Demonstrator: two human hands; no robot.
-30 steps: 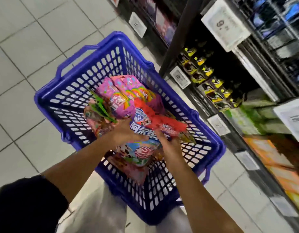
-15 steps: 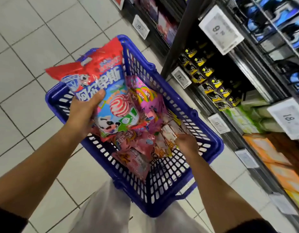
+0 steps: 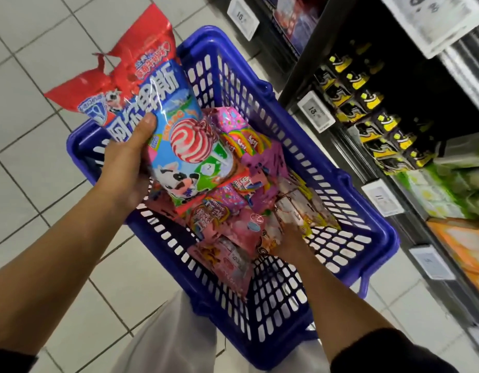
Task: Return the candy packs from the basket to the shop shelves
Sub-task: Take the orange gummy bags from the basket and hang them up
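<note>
A blue plastic basket (image 3: 348,254) sits on the tiled floor in front of me, holding several pink and purple candy packs (image 3: 249,162). My left hand (image 3: 125,168) grips a large lollipop bag (image 3: 163,114) with a red top and a cow picture, lifted above the basket's left side. My right hand (image 3: 289,238) reaches down into the basket among small pink packs (image 3: 241,232) and yellow-edged packs (image 3: 308,211); its fingers are blurred and partly buried, so its hold is unclear.
Dark shop shelves (image 3: 308,76) run along the right, with price tags (image 3: 315,110), black-and-yellow packs (image 3: 373,122), green packs (image 3: 448,189) and orange boxes (image 3: 459,243). White floor tiles (image 3: 31,170) lie to the left. My light trousers (image 3: 184,340) show below the basket.
My left hand lifted the lollipop bag out of the basket and up to the left. My right hand let go of it and dropped among the small packs.
</note>
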